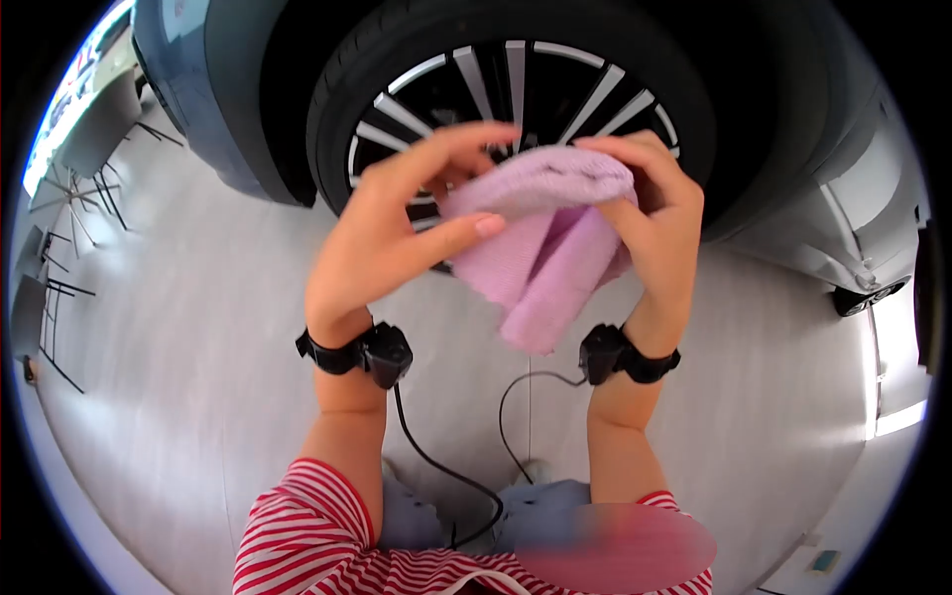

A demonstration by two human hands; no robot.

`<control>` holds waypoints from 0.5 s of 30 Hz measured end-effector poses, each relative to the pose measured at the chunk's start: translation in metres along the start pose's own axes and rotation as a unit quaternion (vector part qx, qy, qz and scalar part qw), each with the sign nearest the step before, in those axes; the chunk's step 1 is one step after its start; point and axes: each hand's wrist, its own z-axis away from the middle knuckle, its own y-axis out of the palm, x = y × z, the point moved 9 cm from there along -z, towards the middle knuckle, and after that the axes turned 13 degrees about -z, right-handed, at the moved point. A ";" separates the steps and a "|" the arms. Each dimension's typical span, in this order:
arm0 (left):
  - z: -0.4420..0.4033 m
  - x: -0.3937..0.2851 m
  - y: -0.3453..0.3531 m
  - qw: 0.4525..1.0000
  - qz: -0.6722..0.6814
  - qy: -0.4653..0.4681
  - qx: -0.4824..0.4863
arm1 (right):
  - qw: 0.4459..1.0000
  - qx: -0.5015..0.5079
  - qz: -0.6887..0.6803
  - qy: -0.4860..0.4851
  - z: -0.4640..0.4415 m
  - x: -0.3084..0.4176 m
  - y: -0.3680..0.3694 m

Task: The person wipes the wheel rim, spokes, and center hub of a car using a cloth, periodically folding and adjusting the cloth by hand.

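Note:
A folded light-purple cloth hangs in front of the car wheel, with its loose folds drooping below. My right hand pinches the cloth's right end between thumb and fingers. At the other end, my left hand is curved with thumb and fingers apart. Its thumb overlaps the cloth's left edge, and the fingers arch above it. Whether the left fingers touch the fabric cannot be made out. Black straps with small boxes circle both wrists.
The car's dark body panels flank the wheel. Thin black cables run from the wrist straps down to my lap. Grey chairs with thin legs stand at the far left on the pale floor. Another wheel shows at right.

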 end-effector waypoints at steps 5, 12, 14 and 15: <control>0.008 -0.006 0.022 0.991 0.114 -0.068 0.027 | 0.993 -0.109 -0.004 -0.035 0.020 0.030 -0.040; -0.002 -0.001 0.005 0.999 -0.029 -0.021 -0.005 | 0.990 -0.131 0.016 -0.038 0.008 0.011 -0.028; -0.002 0.003 0.010 0.999 -0.008 -0.030 0.010 | 0.992 -0.123 0.017 -0.027 0.007 0.007 -0.027; -0.001 0.002 0.013 0.999 -0.003 -0.026 0.025 | 0.993 -0.116 0.016 -0.023 0.006 0.004 -0.026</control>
